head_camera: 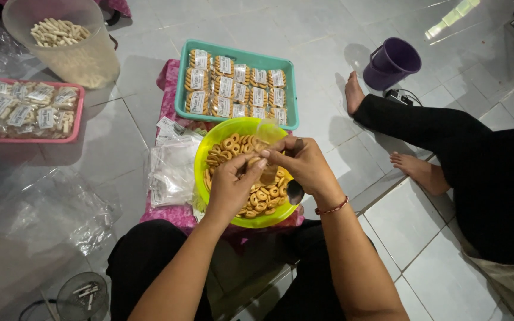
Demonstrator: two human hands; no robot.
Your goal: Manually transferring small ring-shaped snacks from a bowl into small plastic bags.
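**Small clear bag held open over a bowl of ring biscuits**

A small clear plastic bag is pinched between both hands above the lime-green bowl; the left hand is closed on the bag's near edge with thumb and fingertips, and the right hand is curled around its far side, a dark spoon apparently tucked under the same hand. The bowl is filled with ring-shaped biscuits and is set on a pink patterned cloth; a stack of empty clear bags is laid just beside it to the left. Beyond the bowl, a teal tray is lined with filled, labelled packs; a pink tray of other packs and a translucent tub of pale stick snacks are placed well apart to the left.

It is judged that the thin film could slip from the pinch, since so little of it is gripped; biscuits could then be scattered onto the cloth. The spoon could also be dropped into the bowl, being held only loosely.
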